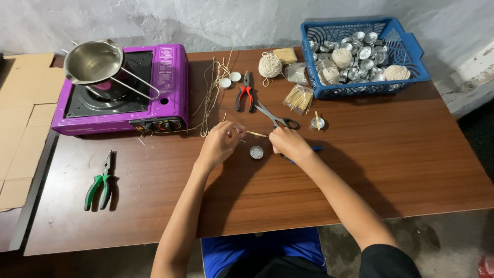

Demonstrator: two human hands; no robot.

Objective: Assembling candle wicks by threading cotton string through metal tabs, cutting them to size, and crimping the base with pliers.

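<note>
A blue basket (411,51) at the table's (401,164) far right corner holds small metal cups (363,51) and balls of cream twine (341,56), and a steel pot (95,62) sits on the purple stove (172,77). The left hand (220,144) and right hand (288,143) each pinch shut on one end of a thin pale stick (256,134), level just above an empty metal cup (256,152), beside grey scissors (275,117).

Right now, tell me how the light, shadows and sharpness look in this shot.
Head view: soft, even light; the arms cast dim shadows on the table; bright glare inside the steel pot; left hand and right hand sharp; wide lens bows the table's edges.
</note>
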